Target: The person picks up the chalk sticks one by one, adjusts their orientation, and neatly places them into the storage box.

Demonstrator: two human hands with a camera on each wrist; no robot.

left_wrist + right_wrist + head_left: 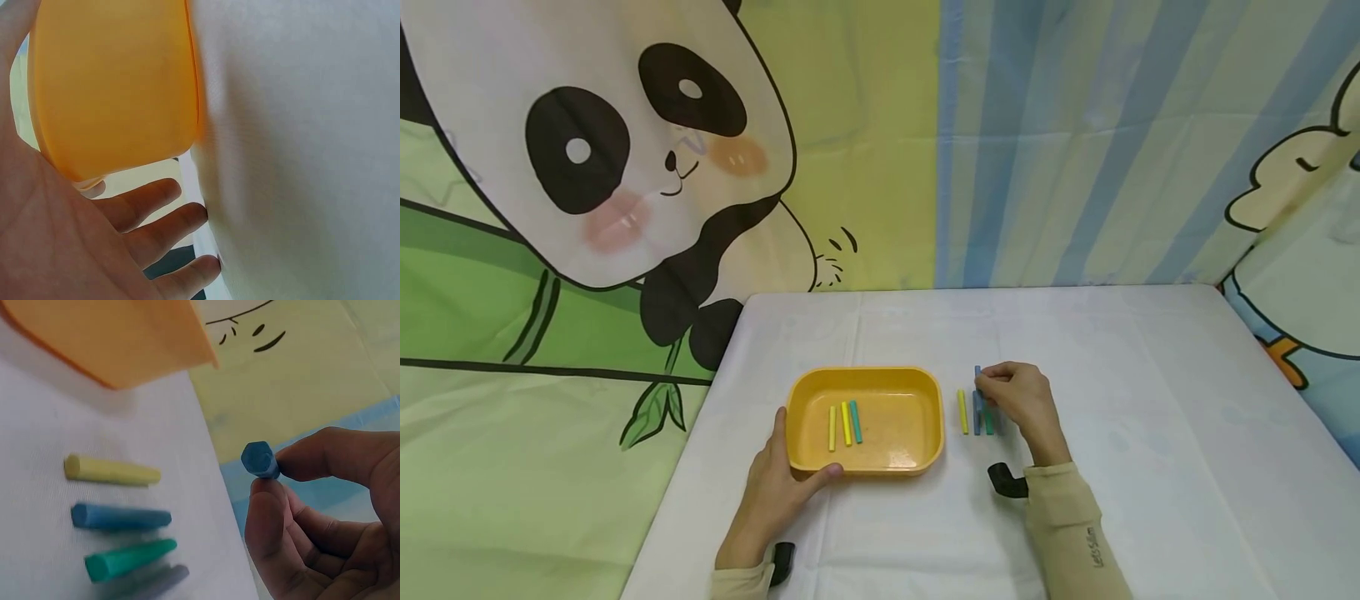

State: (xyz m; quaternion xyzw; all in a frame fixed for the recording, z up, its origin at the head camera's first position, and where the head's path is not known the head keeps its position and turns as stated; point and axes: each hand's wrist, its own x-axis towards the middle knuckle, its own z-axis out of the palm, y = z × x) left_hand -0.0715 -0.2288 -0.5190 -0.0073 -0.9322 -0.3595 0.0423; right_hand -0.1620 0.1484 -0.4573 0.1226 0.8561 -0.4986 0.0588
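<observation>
A yellow-orange plastic tray [880,463] stands in the head view, with two yellow chalk sticks [846,423] and one teal chalk stick [855,422] lying in it. My left hand [775,487] holds the tray's near left corner between thumb and forefinger; in the left wrist view its other fingers [165,232] spread beside the tray wall. To the right of the tray, my right hand [1018,404] pinches a blue chalk stick [259,459] between thumb and fingertips, raised above the table. Below it lie yellow [112,470], blue [122,516], green [131,559] and greyish [153,584] chalk sticks in a row.
A white cloth covers the table [1165,433]. Behind it hangs a printed curtain [880,150] with a panda and stripes. Black camera mounts [1007,482] sit at both wrists.
</observation>
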